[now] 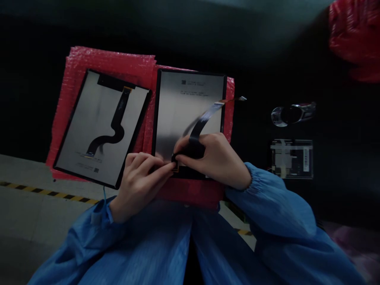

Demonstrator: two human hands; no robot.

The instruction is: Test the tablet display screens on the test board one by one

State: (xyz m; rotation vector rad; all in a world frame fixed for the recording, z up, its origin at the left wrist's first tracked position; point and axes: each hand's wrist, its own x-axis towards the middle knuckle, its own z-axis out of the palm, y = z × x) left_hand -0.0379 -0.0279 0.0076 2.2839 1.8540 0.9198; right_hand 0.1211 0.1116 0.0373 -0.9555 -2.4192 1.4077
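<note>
A display panel (172,114) lies face down in front of me, its silver back up and its edge black. My right hand (215,160) pinches a black flex cable (198,128) low over this panel; the cable's free end curves up past the right edge. At the panel's bottom edge, the fingertips of my left hand (144,180) meet the cable's lower end by a small gold-edged connector (176,169). My fingers partly hide that spot. To the left, a second display panel (80,118) lies tilted, with a curved black flex cable (114,134) along its back.
Red bubble wrap (109,59) lies under both panels. On the dark table at right are a tape dispenser (293,114) and a clear-cased flat part (292,158) with a label. More red wrap (354,35) is piled at the far right corner.
</note>
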